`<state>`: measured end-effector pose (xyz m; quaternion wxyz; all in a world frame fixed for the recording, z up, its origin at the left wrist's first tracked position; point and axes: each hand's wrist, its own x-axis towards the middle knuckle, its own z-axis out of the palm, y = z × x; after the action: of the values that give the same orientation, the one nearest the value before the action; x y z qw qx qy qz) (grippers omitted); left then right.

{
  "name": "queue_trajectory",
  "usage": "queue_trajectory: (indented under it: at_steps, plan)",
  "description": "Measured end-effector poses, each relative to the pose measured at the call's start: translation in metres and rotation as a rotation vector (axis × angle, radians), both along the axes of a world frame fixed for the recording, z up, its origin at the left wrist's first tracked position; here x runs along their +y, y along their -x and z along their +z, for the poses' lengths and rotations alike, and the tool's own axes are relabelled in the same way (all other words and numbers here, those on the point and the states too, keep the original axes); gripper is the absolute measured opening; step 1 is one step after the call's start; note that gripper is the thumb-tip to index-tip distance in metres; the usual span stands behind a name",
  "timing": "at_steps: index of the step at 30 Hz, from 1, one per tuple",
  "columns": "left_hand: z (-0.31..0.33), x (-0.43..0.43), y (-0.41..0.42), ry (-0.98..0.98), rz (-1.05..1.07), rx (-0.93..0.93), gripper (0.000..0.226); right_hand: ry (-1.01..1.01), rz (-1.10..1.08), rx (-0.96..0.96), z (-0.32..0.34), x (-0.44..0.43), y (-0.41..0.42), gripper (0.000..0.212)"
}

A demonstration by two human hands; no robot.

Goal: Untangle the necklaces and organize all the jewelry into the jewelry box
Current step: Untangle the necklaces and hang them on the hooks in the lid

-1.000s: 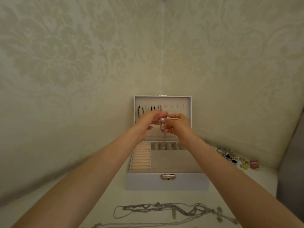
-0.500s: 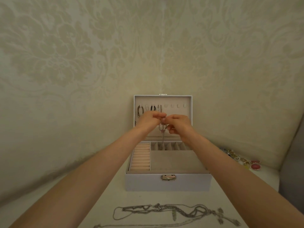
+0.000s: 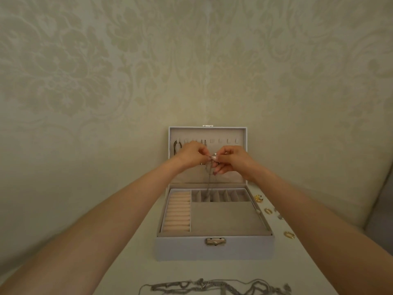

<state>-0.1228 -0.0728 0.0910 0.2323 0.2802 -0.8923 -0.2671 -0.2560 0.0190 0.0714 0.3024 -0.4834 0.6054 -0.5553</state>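
**Both hands pinch a silver chain in front of the open lid**

- left hand (image 3: pixel 191 154) and right hand (image 3: pixel 231 159) meet at frame centre, raised in front of the upright lid (image 3: pixel 242 133) of the jewelry box (image 3: pixel 214 250).
- Grip, left: thumb and fingertips pressed together on the top end of the silver chain (image 3: pixel 209 186). Grip, right: same, pinching the chain at a small shiny bit where the two hands touch. Other fingers of the right hand are loosely curled below.
- The chain hangs straight down from the pinch. Its lower end reaches the row of narrow slots (image 3: pixel 221 195) at the back of the tray. Can't tell if it touches the bottom.
- Lid hooks: a dark necklace (image 3: pixel 176 146) hangs at the far left. More hung pieces are half hidden behind the left hand.
- Tray: ring rolls (image 3: pixel 178 211) left, flat velvet section (image 3: pixel 225 218) centre-right. Metal latch (image 3: pixel 215 241) on the front wall.
- tangled necklaces (image 3: pixel 212 287) lie on the white counter (image 3: pixel 131 262) at the bottom edge of the frame, well apart from the box.
- gold hoop pieces (image 3: pixel 268 211) are scattered on the counter just right of the box.
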Motion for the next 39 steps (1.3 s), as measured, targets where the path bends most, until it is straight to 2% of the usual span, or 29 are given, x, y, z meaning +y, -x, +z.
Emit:
queue_trajectory:
  at_steps: [2, 4, 10, 15, 18, 20, 23, 26, 33, 36, 39]
  plan:
    - [-0.001, -0.003, 0.002, -0.235, -0.059, 0.108, 0.004, 0.011, 0.006, 0.002, 0.002, -0.004, 0.006, 0.004]
    - [-0.004, -0.008, 0.006, -0.345, -0.05, 0.149, 0.013, 0.006, 0.011, 0.019, 0.004, -0.009, 0.01, 0.004]
    - [-0.006, -0.019, 0.015, -0.501, -0.057, 0.222, 0.011, -0.03, 0.022, 0.099, 0.01, -0.021, 0.023, 0.007]
    - [-0.003, -0.029, 0.019, -0.532, -0.115, 0.246, 0.01, -0.018, 0.022, 0.132, 0.014, -0.029, 0.032, 0.011]
    - [-0.006, -0.035, 0.027, -0.438, -0.01, 0.367, 0.008, 0.043, -0.03, 0.123, 0.015, -0.033, 0.033, 0.009]
    - [-0.01, -0.04, 0.036, -0.254, 0.104, 0.412, 0.01, 0.09, -0.077, 0.137, 0.013, -0.038, 0.032, 0.009]
    - [-0.012, -0.04, 0.044, 0.003, 0.247, 0.381, 0.005, 0.148, -0.168, 0.212, 0.009, -0.046, 0.028, 0.016]
    - [-0.012, -0.034, 0.051, 0.132, 0.321, 0.385, 0.009, 0.244, -0.272, 0.212, 0.005, -0.052, 0.026, 0.021]
    - [-0.009, -0.026, 0.062, 0.302, 0.454, 0.376, 0.006, 0.364, -0.526, 0.25, 0.004, -0.068, 0.019, 0.028]
    - [-0.01, -0.027, 0.063, 0.345, 0.462, 0.292, 0.005, 0.307, -0.578, 0.3, 0.003, -0.073, 0.019, 0.021]
    - [-0.016, -0.026, 0.062, 0.358, 0.46, 0.224, 0.009, 0.272, -0.586, 0.271, -0.003, -0.073, 0.022, 0.028]
